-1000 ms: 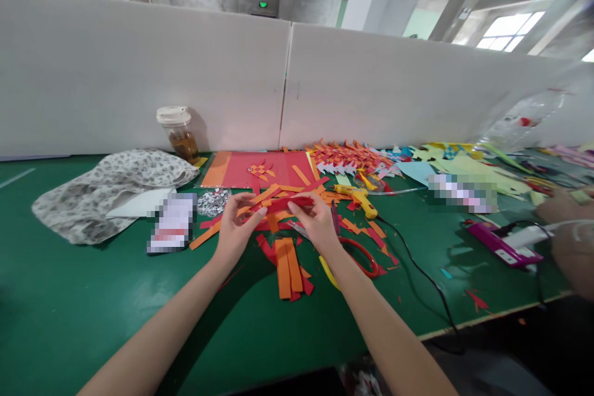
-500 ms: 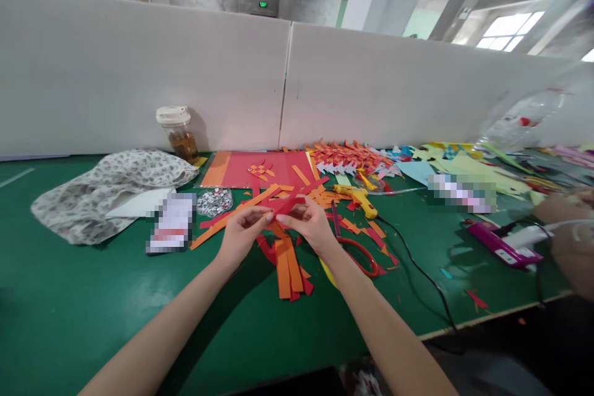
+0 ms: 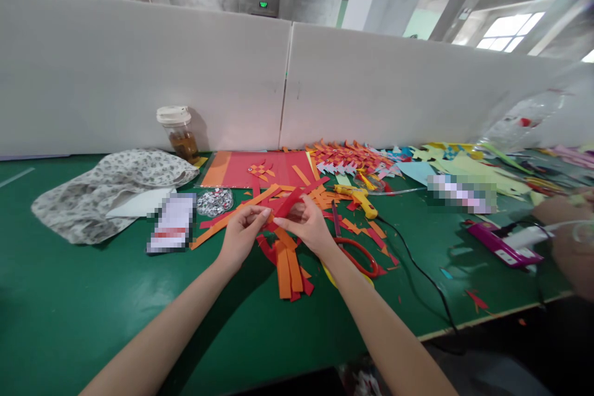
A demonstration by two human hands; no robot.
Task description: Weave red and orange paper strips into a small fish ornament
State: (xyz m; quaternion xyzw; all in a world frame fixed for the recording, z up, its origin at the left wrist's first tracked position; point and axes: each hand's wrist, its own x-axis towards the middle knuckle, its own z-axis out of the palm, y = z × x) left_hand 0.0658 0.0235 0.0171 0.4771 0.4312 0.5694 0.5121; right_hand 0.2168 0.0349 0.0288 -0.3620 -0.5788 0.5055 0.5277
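Between both hands is a red paper strip (image 3: 288, 203), slanting up to the right, with an orange strip (image 3: 284, 237) crossing below it. My left hand (image 3: 242, 234) pinches the strips' left side between thumb and fingertips. From the other side my right hand (image 3: 307, 226) grips the red strip, its thumb close to the left fingertips. The fingers partly cover where the strips cross. Below the hands lies a bundle of orange strips (image 3: 288, 269) with red ones under it. Scissors with red handles (image 3: 364, 257) rest beside my right wrist.
A yellow glue gun (image 3: 362, 200) trails a black cord to the right. A woven paper fish (image 3: 260, 169) lies on red sheets (image 3: 283, 164). At left are a phone (image 3: 172, 223), patterned cloth (image 3: 106, 192) and lidded cup (image 3: 179, 133). Another person's hand (image 3: 573, 241) is at far right.
The red strip has turned to stand more steeply between my fingers. More of the orange strip shows below it. My hands have shifted only slightly.
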